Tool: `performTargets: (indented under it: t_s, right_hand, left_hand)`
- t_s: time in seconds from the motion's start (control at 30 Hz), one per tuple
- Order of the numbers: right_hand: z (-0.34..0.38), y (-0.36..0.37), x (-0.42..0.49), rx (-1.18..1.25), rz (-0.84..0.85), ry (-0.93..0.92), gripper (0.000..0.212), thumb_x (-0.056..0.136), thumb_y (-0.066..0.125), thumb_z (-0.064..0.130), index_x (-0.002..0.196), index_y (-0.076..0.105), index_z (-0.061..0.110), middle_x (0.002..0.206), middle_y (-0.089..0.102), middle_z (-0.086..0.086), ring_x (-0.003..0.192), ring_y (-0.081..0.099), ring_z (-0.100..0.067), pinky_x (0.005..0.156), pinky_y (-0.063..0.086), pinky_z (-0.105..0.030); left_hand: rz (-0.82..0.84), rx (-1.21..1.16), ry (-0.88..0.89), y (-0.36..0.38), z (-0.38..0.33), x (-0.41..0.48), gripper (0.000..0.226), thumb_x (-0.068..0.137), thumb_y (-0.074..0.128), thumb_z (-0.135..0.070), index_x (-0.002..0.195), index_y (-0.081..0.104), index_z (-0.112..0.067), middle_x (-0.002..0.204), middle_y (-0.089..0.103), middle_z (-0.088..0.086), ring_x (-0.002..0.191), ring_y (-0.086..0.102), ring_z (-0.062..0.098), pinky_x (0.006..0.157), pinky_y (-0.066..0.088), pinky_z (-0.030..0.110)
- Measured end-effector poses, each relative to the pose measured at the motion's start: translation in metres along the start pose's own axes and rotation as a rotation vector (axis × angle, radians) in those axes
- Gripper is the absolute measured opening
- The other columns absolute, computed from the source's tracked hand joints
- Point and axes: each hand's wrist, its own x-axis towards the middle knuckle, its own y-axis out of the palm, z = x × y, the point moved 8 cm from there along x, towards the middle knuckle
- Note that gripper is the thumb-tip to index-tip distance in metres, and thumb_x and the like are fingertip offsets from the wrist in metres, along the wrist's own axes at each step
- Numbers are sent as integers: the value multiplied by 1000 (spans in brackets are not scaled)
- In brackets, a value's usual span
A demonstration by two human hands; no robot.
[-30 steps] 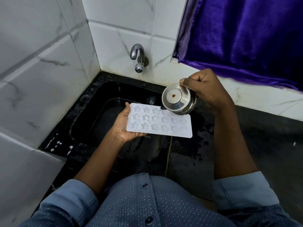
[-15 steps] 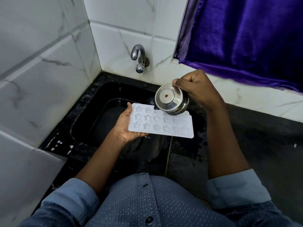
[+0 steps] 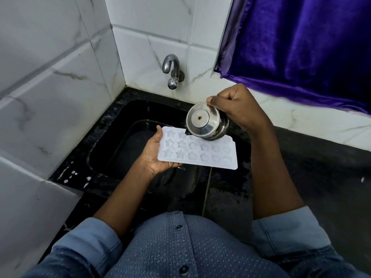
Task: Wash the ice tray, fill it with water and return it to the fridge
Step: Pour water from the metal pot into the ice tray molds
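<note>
Ice tray [image 3: 200, 151], white with star-shaped moulds, is held level over the black sink [image 3: 124, 141]. Left hand [image 3: 154, 155] grips its left end, thumb on the upper rim, fingers beneath. Right hand [image 3: 236, 107] is closed around a steel vessel [image 3: 204, 124], tipped with its base toward the camera above the tray's far edge; a thin stream meets the moulds. Tap [image 3: 172, 73] projects from the tiled wall behind the tray. Worktop [image 3: 321, 177] lies right of the tray.
</note>
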Motion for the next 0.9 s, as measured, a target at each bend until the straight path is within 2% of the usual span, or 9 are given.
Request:
performTargets:
  t_s: [0.2,0.4,0.57,0.63,0.73,0.9]
  right_hand:
    - [4,-2,-1,-13,-7,-5,61,97,71,18,41,48,22,47,28,3,45,25,-13,50,27,-26]
    - [6,0,-2,-28,-1,-12,60,97,70,17,40,54,26,48,29,3,46,25,-13,51,26,-27]
    - [6,0,0,-47,5,-8,62,97,71,17,39,50,24,46,29,7,44,25,-11,49,27,-25]
    - [6,-1,0,-41,3,-7,62,97,71,18,40,47,22,45,29,9,43,25,-10,49,26,-25]
    - [6,-1,1,-29,0,-11,62,96,72,17,43,39,20,48,27,4,45,24,-11,49,25,-26]
    - [7,-2,1,-13,1,-15,61,96,71,16,48,35,19,51,25,-1,46,21,-13,50,23,-27]
  left_hand:
    - [2,-3,-5,-4,1,1,89,96,33,-83,140,64,-12,143,64,21,122,69,43,101,48,64]
    - [12,-2,4,-4,1,1,88,95,34,-83,138,65,-12,140,67,21,118,71,42,95,54,62]
    - [24,-14,5,-5,0,3,88,95,35,-83,138,65,-12,141,66,21,119,70,43,91,59,62]
    - [29,-27,-4,-6,0,4,88,95,36,-83,140,64,-12,142,65,21,121,69,43,95,56,63]
    - [29,-30,-18,-8,2,6,89,95,35,-83,140,64,-12,144,64,21,124,67,44,102,48,65]
    - [25,-19,-17,-10,1,8,89,95,34,-84,140,64,-13,145,63,20,125,67,43,101,49,64]
